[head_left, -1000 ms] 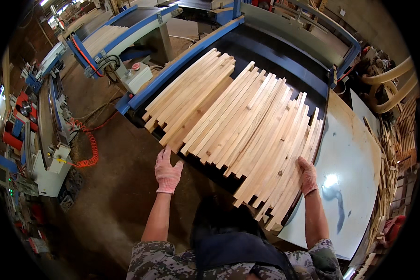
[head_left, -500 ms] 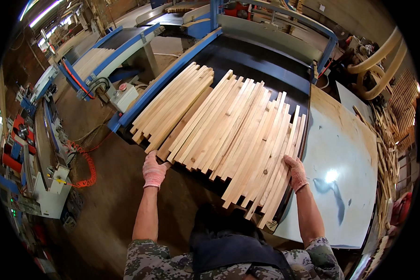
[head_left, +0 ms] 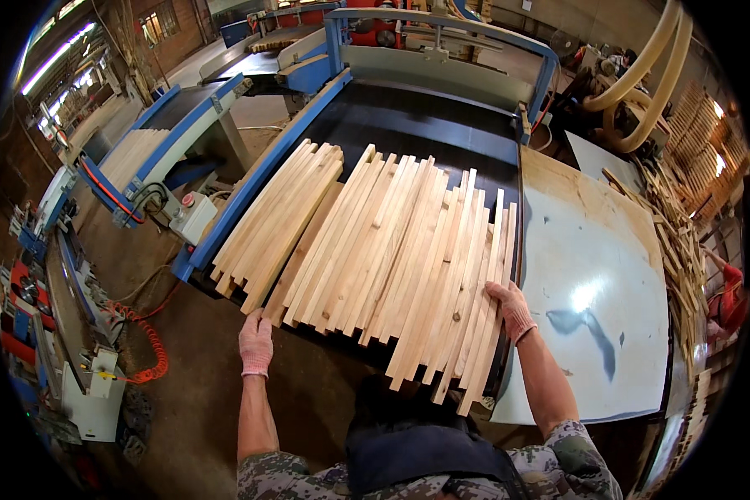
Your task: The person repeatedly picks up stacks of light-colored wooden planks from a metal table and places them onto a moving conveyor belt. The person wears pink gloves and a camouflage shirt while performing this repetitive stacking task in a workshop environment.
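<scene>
Wooden strips (head_left: 402, 250) lie side by side on the dark belt (head_left: 408, 117), ahead of and between both gloved hands; long axes run away from the person, far ends leaning right. Left hand (head_left: 256, 343): fingertips at near ends of the left-side strips, in line with their length; whether pinching or merely touching, cannot tell. Right hand (head_left: 512, 312): fingers against the outermost strips, side-on to their length; grip underneath hidden, cannot tell. Nearer hand: left for the ends, right for the right flank. Pale sheet (head_left: 592, 242) just right of right hand.
</scene>
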`<state>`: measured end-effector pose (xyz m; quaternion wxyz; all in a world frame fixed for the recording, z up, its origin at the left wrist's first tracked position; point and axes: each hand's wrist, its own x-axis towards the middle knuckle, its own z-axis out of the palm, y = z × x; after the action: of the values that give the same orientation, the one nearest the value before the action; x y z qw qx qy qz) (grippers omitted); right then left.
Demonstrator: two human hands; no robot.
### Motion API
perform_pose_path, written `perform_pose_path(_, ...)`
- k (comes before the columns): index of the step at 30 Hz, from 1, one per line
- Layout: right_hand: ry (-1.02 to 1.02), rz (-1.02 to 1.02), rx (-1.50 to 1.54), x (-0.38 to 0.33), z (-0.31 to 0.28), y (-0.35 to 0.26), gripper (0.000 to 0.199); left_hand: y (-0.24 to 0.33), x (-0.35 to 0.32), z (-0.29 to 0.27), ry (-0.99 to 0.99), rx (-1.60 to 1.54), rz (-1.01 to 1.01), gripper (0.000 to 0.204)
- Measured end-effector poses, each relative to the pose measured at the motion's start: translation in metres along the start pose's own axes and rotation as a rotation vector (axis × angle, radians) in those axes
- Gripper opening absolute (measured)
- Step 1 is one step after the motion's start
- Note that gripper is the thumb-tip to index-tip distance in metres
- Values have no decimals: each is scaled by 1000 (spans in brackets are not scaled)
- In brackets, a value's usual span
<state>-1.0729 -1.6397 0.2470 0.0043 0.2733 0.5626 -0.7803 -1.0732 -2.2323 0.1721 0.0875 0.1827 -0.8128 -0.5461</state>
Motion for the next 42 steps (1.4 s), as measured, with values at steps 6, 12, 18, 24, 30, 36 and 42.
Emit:
perform_pose_path(6,20,0,-47,3,-11,7,53,22,-18,30,138,69,-37,44)
perform_pose_path(12,106,-8,-73,10,-20,17,54,49,-21,46,288,409,344,46)
perform_pose_path(18,111,0,63,-3,21,4,50,53,-32,34,102,-338,94,47)
perform_pose_path(24,44,-34,49,39,34,14,49,32,-100,39,337,-442,-11,46)
perform_pose_path(30,58,40,-233,60,91,-11,54,62,-101,10,282,-507,-11,41)
perform_pose_path(36,-180,93,-1186,27,88,-65,75,221,-77,39,-210,61,644,40)
perform_pose_path(42,-194,-217,-876,18,34,-3,66,309,-72,82,-395,330,1139,37)
